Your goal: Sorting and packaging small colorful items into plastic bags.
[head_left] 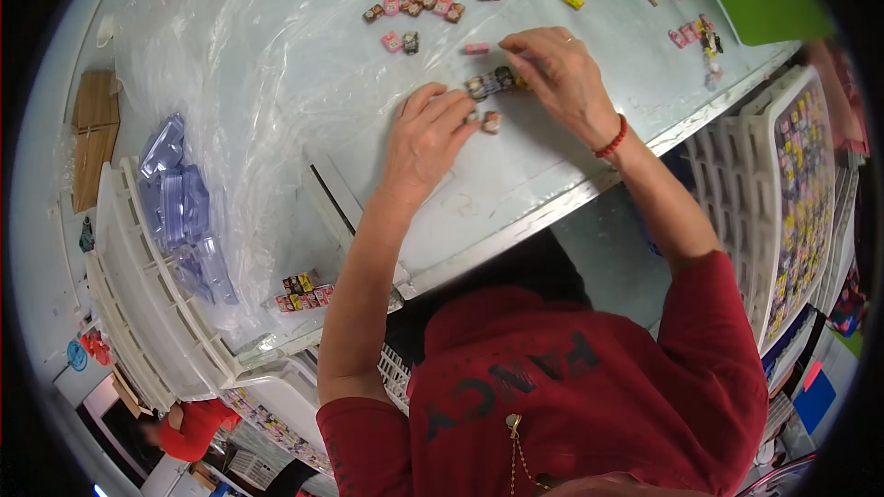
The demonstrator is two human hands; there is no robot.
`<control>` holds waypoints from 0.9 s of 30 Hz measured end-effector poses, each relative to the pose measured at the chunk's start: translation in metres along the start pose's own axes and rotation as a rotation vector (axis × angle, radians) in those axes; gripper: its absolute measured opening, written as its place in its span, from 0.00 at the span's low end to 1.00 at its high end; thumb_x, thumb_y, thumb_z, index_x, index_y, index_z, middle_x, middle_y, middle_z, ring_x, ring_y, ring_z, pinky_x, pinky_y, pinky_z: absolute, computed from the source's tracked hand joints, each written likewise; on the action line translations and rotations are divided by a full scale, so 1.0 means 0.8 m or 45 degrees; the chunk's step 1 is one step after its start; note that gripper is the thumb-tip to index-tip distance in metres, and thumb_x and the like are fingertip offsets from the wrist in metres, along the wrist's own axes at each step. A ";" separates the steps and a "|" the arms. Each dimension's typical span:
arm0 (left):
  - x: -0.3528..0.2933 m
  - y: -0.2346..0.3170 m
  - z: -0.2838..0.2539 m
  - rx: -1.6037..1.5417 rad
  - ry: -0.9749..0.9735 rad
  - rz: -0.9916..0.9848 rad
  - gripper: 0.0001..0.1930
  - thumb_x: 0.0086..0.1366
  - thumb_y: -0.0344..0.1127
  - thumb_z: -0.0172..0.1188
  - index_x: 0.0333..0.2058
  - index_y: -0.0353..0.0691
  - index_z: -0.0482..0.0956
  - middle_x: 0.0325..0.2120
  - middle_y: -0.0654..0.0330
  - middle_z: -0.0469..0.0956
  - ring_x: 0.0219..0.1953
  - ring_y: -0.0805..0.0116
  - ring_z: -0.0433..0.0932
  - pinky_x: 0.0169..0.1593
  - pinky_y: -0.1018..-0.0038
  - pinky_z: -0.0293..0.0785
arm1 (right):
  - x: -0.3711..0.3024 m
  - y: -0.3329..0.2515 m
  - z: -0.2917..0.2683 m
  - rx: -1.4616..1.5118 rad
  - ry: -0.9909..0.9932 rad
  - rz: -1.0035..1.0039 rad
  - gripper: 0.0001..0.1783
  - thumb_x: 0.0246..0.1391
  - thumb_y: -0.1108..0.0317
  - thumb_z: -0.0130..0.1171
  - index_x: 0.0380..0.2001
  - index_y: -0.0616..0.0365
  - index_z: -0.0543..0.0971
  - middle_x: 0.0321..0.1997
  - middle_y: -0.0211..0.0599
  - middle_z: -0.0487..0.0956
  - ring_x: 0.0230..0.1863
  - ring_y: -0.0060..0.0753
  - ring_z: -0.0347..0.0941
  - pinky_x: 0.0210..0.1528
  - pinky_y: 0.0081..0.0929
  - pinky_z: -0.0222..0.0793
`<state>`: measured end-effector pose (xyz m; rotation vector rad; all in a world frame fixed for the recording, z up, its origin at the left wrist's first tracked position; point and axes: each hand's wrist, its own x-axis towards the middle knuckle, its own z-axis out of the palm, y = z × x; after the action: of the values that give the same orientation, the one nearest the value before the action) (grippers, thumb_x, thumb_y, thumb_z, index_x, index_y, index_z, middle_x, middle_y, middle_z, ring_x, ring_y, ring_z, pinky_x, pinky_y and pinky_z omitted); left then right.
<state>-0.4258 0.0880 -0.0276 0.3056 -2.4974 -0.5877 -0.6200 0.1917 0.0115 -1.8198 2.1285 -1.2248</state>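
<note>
Over the pale table, my left hand [428,138] lies palm down with its fingers loosely stretched. Its fingertips are beside a small brown and white block [491,122]. A short row of dark, patterned small blocks [488,84] sits between my two hands. My right hand [564,78] hovers at the row's right end, thumb and forefinger a little apart, with nothing visible between them. Partly under that hand shows a bit of yellow [522,83]. A pink block [476,49] rests just left of the right fingertips.
Loose pink, brown, yellow and black blocks [433,2] are scattered at the far side; a smaller cluster [697,34] lies right. Clear plastic sheeting [249,64] and clear bluish plastic trays [180,198] are left. Filled white crates [783,202] are stacked right. A person in red [193,428] is lower left.
</note>
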 end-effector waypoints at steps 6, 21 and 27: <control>0.012 0.012 -0.012 0.033 0.047 -0.067 0.15 0.52 0.28 0.67 0.40 0.39 0.80 0.39 0.59 0.79 0.43 0.63 0.77 0.48 0.69 0.72 | -0.010 -0.014 -0.001 -0.041 0.069 -0.048 0.09 0.53 0.75 0.59 0.39 0.60 0.79 0.34 0.41 0.79 0.38 0.43 0.74 0.42 0.33 0.69; -0.024 0.004 -0.079 -0.032 0.019 -0.413 0.13 0.57 0.25 0.63 0.42 0.38 0.78 0.36 0.58 0.81 0.38 0.62 0.77 0.42 0.72 0.73 | -0.040 0.027 -0.034 -0.217 -0.088 -0.133 0.22 0.45 0.74 0.65 0.47 0.58 0.76 0.47 0.40 0.78 0.48 0.43 0.72 0.49 0.34 0.70; -0.016 -0.005 -0.046 -0.095 -0.108 -0.454 0.12 0.57 0.30 0.65 0.40 0.40 0.78 0.37 0.58 0.79 0.41 0.60 0.76 0.44 0.69 0.73 | -0.028 0.039 -0.013 -0.136 -0.252 -0.204 0.28 0.44 0.72 0.66 0.52 0.57 0.74 0.52 0.40 0.76 0.53 0.45 0.71 0.54 0.35 0.70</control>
<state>-0.3947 0.0764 -0.0077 0.7194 -2.5100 -0.8482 -0.6439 0.2152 -0.0099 -2.0942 2.0092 -0.9280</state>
